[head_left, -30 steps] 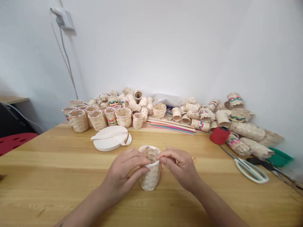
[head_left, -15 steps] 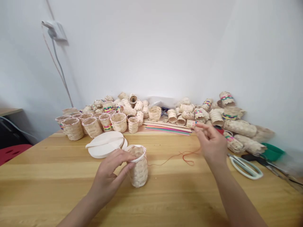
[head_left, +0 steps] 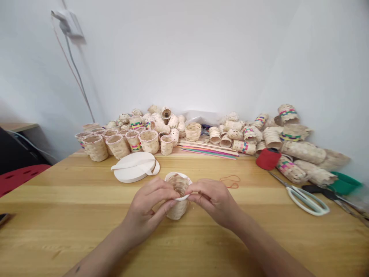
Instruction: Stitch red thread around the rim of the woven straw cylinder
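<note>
A small woven basket [head_left: 178,211] stands on the table in front of me, its mouth tipped a little towards me. White edging [head_left: 170,175] runs around its rim, with reddish stitches on the far right part. My left hand [head_left: 148,204] pinches the near left of the rim, fingers inside and thumb outside. Close beside it, my right hand [head_left: 217,200] pinches the same rim on the right; whether a needle is between those fingertips I cannot see. Orange-red thread [head_left: 230,181] lies loosely curled behind my right hand.
A white strip roll [head_left: 132,173] lies behind left. Finished-looking baskets [head_left: 96,148] stand at the back left, and loose woven tubes [head_left: 302,151] pile up along the wall. Coloured strips [head_left: 209,152], a red spool [head_left: 268,159], scissors [head_left: 308,200] and a green bowl [head_left: 346,183] are further right.
My right hand has come down and left from the thread to the basket's rim. My left hand and the basket sit slightly further right in view, and the view has shifted.
</note>
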{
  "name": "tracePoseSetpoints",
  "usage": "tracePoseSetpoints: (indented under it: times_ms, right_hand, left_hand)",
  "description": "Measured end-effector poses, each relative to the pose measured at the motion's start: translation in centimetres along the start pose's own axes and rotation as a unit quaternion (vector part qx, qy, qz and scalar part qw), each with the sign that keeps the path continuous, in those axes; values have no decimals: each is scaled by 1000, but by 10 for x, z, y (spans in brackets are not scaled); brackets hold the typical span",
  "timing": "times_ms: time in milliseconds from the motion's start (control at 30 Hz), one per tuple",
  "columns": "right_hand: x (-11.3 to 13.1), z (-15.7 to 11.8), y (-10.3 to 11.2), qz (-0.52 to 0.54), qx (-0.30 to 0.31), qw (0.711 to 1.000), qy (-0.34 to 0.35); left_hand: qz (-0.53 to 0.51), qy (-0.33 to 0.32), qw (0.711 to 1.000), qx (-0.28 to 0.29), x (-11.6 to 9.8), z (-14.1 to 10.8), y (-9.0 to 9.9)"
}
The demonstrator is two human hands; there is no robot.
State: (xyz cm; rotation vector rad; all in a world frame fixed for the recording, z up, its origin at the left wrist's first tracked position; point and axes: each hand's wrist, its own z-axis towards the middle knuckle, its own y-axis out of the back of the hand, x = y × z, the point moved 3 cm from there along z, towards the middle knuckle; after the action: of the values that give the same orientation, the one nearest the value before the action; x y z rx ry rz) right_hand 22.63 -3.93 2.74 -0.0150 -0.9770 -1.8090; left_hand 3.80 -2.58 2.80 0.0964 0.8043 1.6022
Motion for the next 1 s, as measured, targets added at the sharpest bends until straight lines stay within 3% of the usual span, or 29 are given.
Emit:
tracePoseSetpoints:
  times_ms: [67, 167, 300, 433, 767, 1000]
  right_hand:
    - [-3, -1, -3, -4, 42, 999, -7]
    - [-6, -4, -10, -45, 113, 993, 3]
    - [-7, -5, -9, -79, 83, 993, 30]
    - [-6, -2, 1, -36, 49, 998, 3]
    - [-8, -1, 4, 48, 70, 995, -52]
    - [-11, -1, 4, 58, 98, 992, -50]
  left_hand:
    - [-14, 14, 1000, -1, 1, -3, -1]
    - [-37, 69, 995, -54, 7, -8, 3]
    - [-36, 103, 989, -103, 15, -8, 9]
    - [-13, 86, 992, -90, 14, -5, 11]
    - [7, -24, 998, -57, 5, 7, 10]
    - [0, -9, 1000, -4, 3, 3, 8]
